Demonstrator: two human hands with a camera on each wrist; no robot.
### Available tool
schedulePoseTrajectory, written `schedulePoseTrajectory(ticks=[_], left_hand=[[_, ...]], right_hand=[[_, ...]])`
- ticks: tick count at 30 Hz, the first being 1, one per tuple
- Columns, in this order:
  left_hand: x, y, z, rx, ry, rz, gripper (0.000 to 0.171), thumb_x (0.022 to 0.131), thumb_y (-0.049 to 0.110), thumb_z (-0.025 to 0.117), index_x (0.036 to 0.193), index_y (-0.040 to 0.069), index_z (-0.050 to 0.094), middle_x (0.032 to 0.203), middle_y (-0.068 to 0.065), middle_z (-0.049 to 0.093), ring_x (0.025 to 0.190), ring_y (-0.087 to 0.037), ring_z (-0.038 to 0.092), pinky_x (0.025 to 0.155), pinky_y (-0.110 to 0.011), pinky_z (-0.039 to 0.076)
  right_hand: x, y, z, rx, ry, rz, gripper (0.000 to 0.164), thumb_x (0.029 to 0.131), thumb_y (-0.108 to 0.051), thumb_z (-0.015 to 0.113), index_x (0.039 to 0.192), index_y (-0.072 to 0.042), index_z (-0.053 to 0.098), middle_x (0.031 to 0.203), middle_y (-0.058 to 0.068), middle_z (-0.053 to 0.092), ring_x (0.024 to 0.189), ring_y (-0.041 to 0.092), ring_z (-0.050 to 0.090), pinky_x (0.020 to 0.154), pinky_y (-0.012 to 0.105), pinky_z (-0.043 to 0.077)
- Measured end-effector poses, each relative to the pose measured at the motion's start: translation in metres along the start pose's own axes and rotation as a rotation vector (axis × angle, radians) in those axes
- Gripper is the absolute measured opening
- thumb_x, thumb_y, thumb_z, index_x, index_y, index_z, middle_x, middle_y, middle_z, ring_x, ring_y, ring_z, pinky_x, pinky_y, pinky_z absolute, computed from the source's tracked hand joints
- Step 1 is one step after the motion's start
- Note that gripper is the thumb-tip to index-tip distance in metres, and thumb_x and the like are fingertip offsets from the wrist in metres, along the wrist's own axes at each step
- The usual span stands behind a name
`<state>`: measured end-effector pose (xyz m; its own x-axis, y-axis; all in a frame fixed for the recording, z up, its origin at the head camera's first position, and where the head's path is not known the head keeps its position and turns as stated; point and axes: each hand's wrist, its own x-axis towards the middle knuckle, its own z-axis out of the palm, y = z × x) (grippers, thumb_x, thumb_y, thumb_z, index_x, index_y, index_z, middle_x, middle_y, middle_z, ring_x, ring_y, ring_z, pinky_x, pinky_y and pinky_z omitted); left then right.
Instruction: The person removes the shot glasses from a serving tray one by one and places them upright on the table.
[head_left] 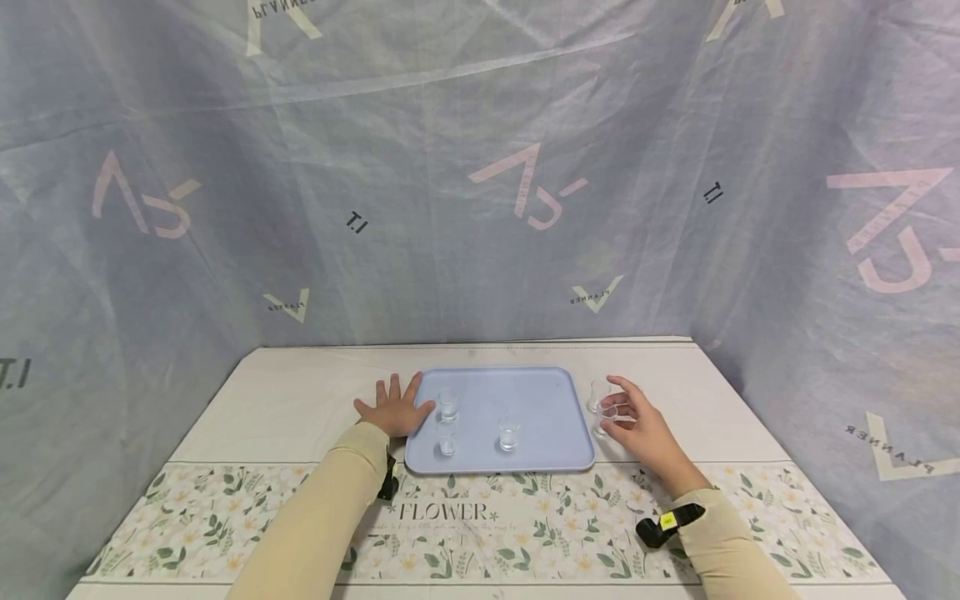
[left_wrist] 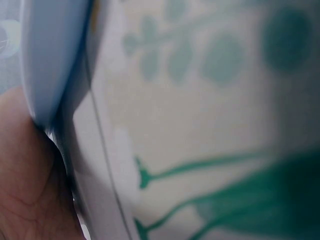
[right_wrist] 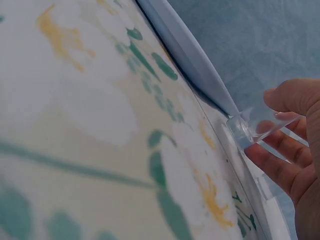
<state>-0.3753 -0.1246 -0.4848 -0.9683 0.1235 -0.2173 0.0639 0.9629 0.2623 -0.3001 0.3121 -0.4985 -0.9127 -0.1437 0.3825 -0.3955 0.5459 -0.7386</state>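
A pale blue tray (head_left: 540,408) lies on the table with three small clear glasses on it: a rear left glass (head_left: 448,407), a front left glass (head_left: 447,443) and one near the front middle (head_left: 508,436). Fingers spread, my left hand (head_left: 397,410) rests at the tray's left rim. My right hand (head_left: 637,423) pinches a small clear glass (right_wrist: 245,131) between thumb and fingers, just beyond the tray's right rim. Another clear glass (head_left: 596,396) stands behind it, close to my fingertips.
The white tablecloth (head_left: 300,400) has a floral band (head_left: 232,521) across its front, lettered "FLOWER". Grey-blue fabric walls (head_left: 450,208) with printed letters enclose the table at the back and both sides. A black wrist camera (head_left: 660,527) sits on the right forearm.
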Motion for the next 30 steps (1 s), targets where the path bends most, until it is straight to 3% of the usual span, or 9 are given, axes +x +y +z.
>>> schedulePoseTrajectory(ticks=[18,25,30], left_hand=[[0.002,0.000,-0.004,0.004,-0.003,0.009,0.078,0.103,0.064,0.032,0.165,0.025,0.007,0.168,-0.022,-0.001,0.152,-0.049,-0.005,0.106,-0.082,-0.001],[0.003,-0.001,0.000,-0.006,-0.010,0.007,0.077,0.103,0.064,0.030,0.165,0.026,0.005,0.168,-0.022,-0.003,0.152,-0.048,-0.006,0.106,-0.082,-0.003],[0.004,-0.001,0.002,-0.018,-0.018,0.001,0.076,0.103,0.063,0.030,0.165,0.026,0.005,0.168,-0.021,-0.003,0.152,-0.048,-0.007,0.107,-0.081,-0.005]], right_hand=[[-0.001,0.004,0.001,-0.026,-0.012,-0.006,0.078,0.087,0.005,0.075,0.154,-0.011,0.037,0.114,0.012,0.064,0.103,0.028,0.066,0.086,0.041,0.057],[-0.002,0.000,-0.004,-0.030,-0.058,-0.010,0.084,0.087,0.001,0.078,0.157,-0.012,0.032,0.121,0.016,0.061,0.108,0.033,0.064,0.090,0.048,0.055],[0.003,-0.009,-0.013,-0.088,-0.033,-0.090,0.083,0.086,-0.001,0.079,0.156,-0.010,0.033,0.121,0.019,0.061,0.112,0.037,0.063,0.095,0.053,0.051]])
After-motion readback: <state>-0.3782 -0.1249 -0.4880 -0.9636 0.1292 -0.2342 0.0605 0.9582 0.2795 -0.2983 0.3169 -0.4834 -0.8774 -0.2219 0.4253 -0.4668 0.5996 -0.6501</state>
